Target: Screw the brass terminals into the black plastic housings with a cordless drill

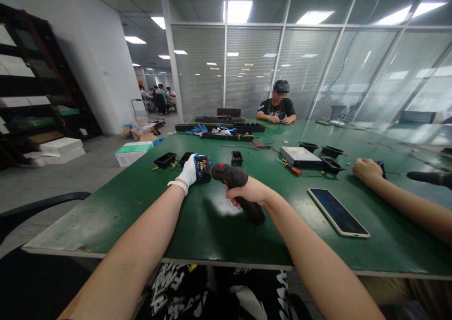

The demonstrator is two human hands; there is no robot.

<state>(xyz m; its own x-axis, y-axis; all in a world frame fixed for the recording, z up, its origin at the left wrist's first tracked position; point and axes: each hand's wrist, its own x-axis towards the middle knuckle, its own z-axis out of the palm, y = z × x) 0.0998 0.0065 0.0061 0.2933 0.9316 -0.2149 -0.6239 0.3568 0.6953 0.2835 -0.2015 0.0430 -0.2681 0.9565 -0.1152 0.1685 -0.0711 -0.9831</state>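
Note:
My left hand (190, 170), in a white and blue glove, is closed around a small black box with brass-coloured parts inside (202, 165). The box is tilted so its inside faces me and the tool. My bare right hand (247, 192) grips a black cordless drill (230, 174) by its handle. The drill's front end points left at the box; whether the bit touches anything inside cannot be made out. Close by on the green table (141, 226) sit more black boxes, one behind my left hand (185, 158) and another to the right (237, 158).
A phone (337, 212) lies right of my right arm. Beyond it are a screwdriver (290, 166), a silver metal case (300, 156) and several black boxes. A co-worker's hand (367, 168) holds a dark part at right, near another drill (429, 178). Another person (277, 104) sits opposite.

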